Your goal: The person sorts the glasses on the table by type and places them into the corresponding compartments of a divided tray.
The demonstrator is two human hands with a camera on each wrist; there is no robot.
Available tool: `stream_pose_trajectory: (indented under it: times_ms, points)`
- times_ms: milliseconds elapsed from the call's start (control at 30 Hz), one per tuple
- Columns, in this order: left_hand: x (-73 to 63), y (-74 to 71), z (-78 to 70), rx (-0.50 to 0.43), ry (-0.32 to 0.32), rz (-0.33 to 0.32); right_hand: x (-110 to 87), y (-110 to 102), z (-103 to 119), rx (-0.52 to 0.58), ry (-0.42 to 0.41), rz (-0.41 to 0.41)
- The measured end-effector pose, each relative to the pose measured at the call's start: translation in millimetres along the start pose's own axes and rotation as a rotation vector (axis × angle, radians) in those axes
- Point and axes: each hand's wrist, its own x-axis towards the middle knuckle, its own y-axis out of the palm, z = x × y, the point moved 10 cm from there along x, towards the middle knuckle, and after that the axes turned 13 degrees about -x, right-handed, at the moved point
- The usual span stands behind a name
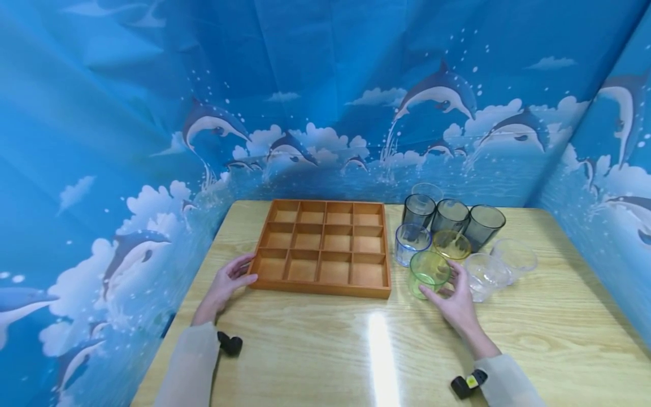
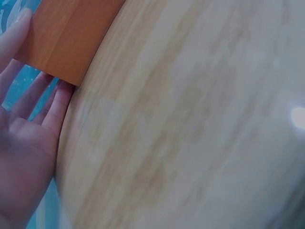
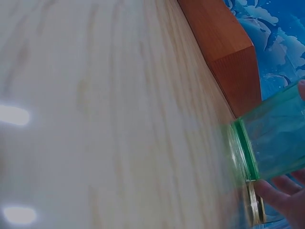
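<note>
A brown wooden tray [image 1: 325, 287] with a grid of compartments lies on the table. At its front left corner is my left hand [image 1: 227, 284], the fairly straight fingers along the side and the thumb by the rim. The left wrist view shows those fingertips meeting the tray's end [image 2: 62, 71]. Right of the tray, my right hand [image 1: 459, 301] grips a green glass [image 1: 429, 272], thumb on the near side and fingers round the right. The glass [image 3: 276, 133] is upright; whether its base touches the table cannot be told.
Behind the green glass stand a blue-rimmed glass [image 1: 412, 245], a yellow glass [image 1: 451, 244] and several dark grey glasses [image 1: 452, 215]. Clear glasses [image 1: 485, 274] are right of my right hand. A dolphin-printed curtain [image 1: 315, 102] borders the wooden table [image 1: 315, 345].
</note>
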Motion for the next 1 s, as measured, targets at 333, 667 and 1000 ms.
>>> stream_pose_trajectory:
  times_ms: [333, 667, 1000]
  points:
    - [-1.5, 0.2, 0.2, 0.014, -0.007, -0.002, -4.5, 6, 9, -0.023, 0.004, 0.077]
    - [4.7, -12.1, 18.2, 0.046, -0.002, -0.016, -3.2, 9, 4, 0.008, -0.04, 0.051]
    - [4.4, -12.3, 19.6, 0.053, -0.003, -0.011, -5.2, 6, 27, 0.012, -0.084, 0.04]
